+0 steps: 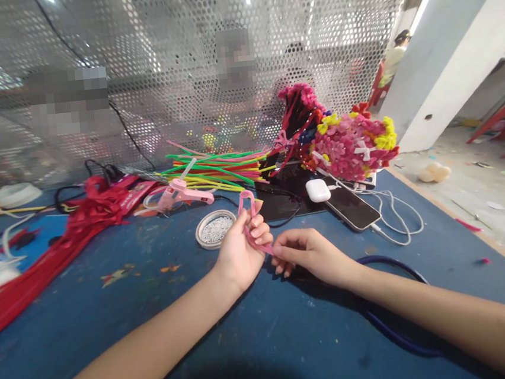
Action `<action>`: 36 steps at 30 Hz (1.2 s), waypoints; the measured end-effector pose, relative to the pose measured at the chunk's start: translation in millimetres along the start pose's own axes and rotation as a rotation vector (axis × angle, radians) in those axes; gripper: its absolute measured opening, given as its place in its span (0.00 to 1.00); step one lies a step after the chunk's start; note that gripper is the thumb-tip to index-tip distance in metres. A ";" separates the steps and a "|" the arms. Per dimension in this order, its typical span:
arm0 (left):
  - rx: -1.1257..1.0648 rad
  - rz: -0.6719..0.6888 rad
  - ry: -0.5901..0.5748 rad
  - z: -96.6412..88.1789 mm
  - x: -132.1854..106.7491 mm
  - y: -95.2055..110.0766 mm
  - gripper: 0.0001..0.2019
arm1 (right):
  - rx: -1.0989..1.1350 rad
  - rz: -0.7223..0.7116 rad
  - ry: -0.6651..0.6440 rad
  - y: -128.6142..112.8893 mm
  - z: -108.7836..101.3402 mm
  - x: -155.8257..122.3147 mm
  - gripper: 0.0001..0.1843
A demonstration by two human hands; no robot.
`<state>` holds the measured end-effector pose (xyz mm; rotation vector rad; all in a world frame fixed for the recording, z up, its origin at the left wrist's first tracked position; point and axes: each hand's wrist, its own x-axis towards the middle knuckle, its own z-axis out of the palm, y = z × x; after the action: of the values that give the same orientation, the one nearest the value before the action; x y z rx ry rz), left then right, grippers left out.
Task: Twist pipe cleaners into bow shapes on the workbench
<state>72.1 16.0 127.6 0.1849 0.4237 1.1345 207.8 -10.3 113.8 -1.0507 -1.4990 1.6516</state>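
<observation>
A pink pipe cleaner [248, 205], bent into a narrow loop, stands upright between my hands above the blue table [166, 317]. My left hand [242, 247] is closed around the loop's lower part. My right hand [306, 254] pinches the loop's bottom end with thumb and fingertips, just right of the left hand. Both forearms rest low over the table.
A round tin of small white beads [215, 229] lies just beyond my left hand, and a pink glue gun [181, 194] beyond that. Green and yellow pipe cleaners [215, 170], red ones [48, 251], finished pipe-cleaner flowers [349, 144], a phone [350, 206], an earbud case [318, 190] and cables fill the back. People sit behind a perforated screen [177, 59].
</observation>
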 end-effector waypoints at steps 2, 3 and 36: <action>0.015 0.005 0.010 -0.6 0.5 -1.4 0.13 | -0.037 -0.003 -0.002 -0.1 1.7 -0.9 0.13; 0.036 0.010 0.021 -0.8 0.7 -2.0 0.12 | -0.068 -0.010 -0.003 -0.1 2.6 -1.6 0.14; 0.995 -0.471 -0.170 -2.8 -15.1 -1.7 0.22 | -0.544 0.037 -0.138 -47.7 -63.1 -3.4 0.16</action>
<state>67.1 1.4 128.0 0.9876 0.8050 0.3618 263.5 21.4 160.3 -1.2646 -2.1027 1.3898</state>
